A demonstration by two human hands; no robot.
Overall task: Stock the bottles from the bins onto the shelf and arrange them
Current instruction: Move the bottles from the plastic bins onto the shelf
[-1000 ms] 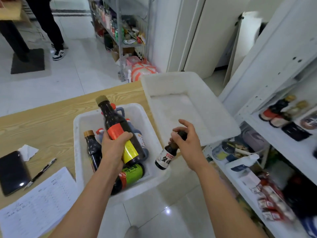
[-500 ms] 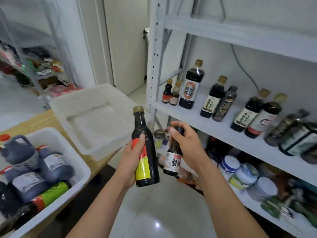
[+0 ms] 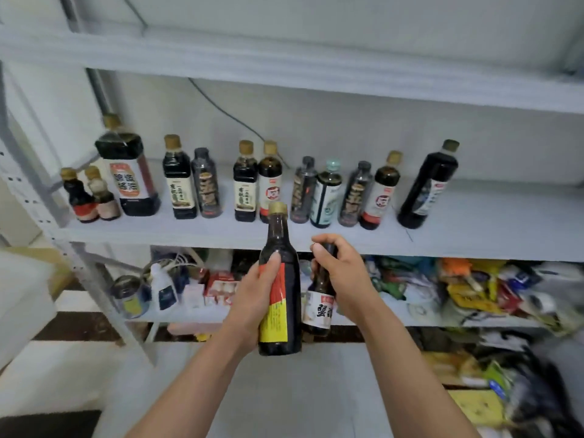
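my left hand (image 3: pixel 256 298) is wrapped round the tall dark bottle (image 3: pixel 279 279), thumb on the red/yellow label, cap up, long axis upright w/ a slight lean. my right hand (image 3: pixel 343 276) grips the small bottle (image 3: pixel 319 306) by its neck, fingers curled tight, also upright. both sit just below and in front of the shelf (image 3: pixel 474 222), whose bottle row stands beyond. bare board lies up and to the right, so i'd judge the right hand nearer.

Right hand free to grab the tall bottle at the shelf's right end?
Probably not: the right hand is already wrapped around a small bottle. The path to the tall bottle looks open, with bare shelf in front.
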